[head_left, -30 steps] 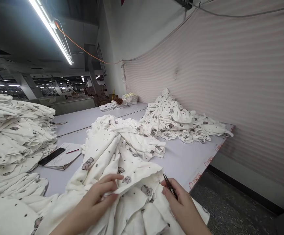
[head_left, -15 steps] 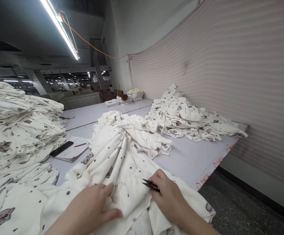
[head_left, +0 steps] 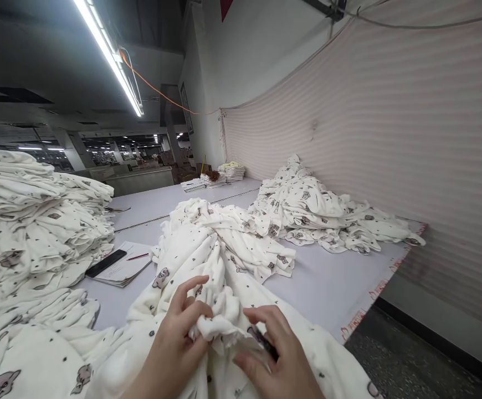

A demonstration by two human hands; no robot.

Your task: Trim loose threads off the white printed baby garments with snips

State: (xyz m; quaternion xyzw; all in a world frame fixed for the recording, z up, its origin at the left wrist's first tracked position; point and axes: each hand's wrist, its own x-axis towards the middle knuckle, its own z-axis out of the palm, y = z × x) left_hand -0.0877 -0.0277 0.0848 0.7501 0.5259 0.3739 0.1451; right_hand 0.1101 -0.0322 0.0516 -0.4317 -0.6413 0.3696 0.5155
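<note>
A white printed garment (head_left: 208,260) with small dark dots and grey animal figures lies bunched on the table in front of me. My left hand (head_left: 178,343) pinches a gathered fold of it between thumb and fingers. My right hand (head_left: 278,360) presses the same fold from the right and holds small dark thread snips (head_left: 263,342) in the palm, mostly hidden by the fingers and cloth.
A tall stack of folded matching garments (head_left: 33,221) stands at the left. A loose heap of the same garments (head_left: 324,216) lies at the back right by the striped wall. A phone (head_left: 106,262) rests on papers (head_left: 127,269) with a red pen. The table edge (head_left: 374,293) drops to the floor at right.
My hands have drawn together and bunched the cloth up into a fold. The snips, earlier sticking out toward the left, are now tucked under my right fingers.
</note>
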